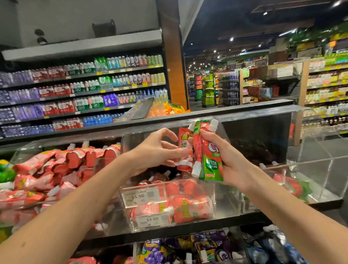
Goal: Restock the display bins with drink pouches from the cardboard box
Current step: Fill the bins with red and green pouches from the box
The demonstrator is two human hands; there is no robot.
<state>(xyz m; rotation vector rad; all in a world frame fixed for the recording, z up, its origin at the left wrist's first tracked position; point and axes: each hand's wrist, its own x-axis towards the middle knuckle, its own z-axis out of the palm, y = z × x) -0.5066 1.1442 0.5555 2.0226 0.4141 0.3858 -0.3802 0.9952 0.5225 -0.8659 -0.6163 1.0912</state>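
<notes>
**Restocking midway: pouches in hand, bins unevenly filled**

Pouches are up over the middle bin (172,182) but not yet in it. Our right hand (232,165) has its grip wrapped round a bundle of pouches (209,156), green and red, spouts pointing both up and down. Our left hand (154,151) reaches across with fingers spread and curved, tips touching a red pouch (184,145) at the bundle's left edge. We cannot tell whether that grip has pinched it yet.

We judge the job as partly done. The left bin (25,150) is heaped with red pouches to its rim. The middle bin, behind its price tag (144,196), holds a fair layer with room above. The right bin (332,175) shows only a few pouches on its floor, so most of the remaining work lies there. Lower bins (136,256) with purple and dark pouches look stocked. The cardboard box is out of view, so we cannot say how much stock remains.
</notes>
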